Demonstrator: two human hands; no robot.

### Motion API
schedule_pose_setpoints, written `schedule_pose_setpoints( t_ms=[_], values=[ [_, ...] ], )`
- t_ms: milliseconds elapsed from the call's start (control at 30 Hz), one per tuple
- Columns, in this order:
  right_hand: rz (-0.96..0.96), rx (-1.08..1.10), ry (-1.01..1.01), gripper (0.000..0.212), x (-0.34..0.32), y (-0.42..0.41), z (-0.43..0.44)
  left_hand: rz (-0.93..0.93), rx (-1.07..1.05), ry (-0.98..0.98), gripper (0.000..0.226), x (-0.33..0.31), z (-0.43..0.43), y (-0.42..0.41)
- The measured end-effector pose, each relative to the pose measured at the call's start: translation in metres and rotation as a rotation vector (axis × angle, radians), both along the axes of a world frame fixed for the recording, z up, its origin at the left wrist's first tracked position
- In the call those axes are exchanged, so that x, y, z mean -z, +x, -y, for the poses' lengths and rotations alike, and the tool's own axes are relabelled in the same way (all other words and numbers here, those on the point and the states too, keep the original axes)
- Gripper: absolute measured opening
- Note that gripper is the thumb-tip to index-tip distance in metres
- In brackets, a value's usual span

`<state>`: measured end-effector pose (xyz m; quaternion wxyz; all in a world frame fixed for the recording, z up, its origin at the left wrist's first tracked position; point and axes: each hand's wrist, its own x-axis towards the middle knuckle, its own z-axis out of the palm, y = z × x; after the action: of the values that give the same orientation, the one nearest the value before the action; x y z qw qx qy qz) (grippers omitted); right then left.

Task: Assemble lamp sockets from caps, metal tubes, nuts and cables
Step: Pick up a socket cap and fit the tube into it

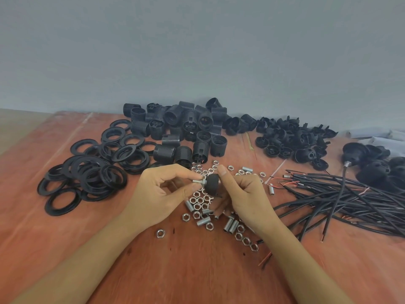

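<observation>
Behind nuts [199, 201], black shells [175, 126], rings [87, 170] leftward

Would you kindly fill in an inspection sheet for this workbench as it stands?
Surface: reddish wooden table, scuffed, with pale streaks.
Job's things: black cap with metal tube fitted, held above loose nuts and spare tubes; socket bodies at back; spare caps back right; rings left.
Clutter: pale rolled items far right, unclear.
Hands: left hand pinches the metal tube; right hand grips the black cap.
Cables: black cables heaped right, ends bared.
Surroundings: grey wall.
</observation>
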<state>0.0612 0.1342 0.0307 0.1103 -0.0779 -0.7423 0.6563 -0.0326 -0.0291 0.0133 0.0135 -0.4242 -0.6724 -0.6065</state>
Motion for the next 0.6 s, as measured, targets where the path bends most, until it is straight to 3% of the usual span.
schedule_pose_setpoints(
  t_ms=[67, 233, 433, 600],
  values=[
    [-0.053, 0.036, 0.023, 0.043, 0.001, 0.0, 0.0, -0.005, 0.0, 0.007, 0.01, 0.0, 0.0, 0.0],
    [-0.181, 0.17, 0.031, 0.01, 0.006, -0.003, 0.001, -0.025, 0.017, -0.005, 0.01, 0.001, 0.0, 0.0],
    [-0.229, 0.171, 0.082, 0.022, 0.014, -0.003, 0.007, 0.006, -0.113, 0.006, 0.01, 0.001, -0.001, -0.004],
    [-0.372, 0.007, 0.025, 0.03, 0.009, 0.004, 0.007, 0.025, -0.142, -0.023, 0.01, 0.002, -0.001, -0.006]
  ],
)
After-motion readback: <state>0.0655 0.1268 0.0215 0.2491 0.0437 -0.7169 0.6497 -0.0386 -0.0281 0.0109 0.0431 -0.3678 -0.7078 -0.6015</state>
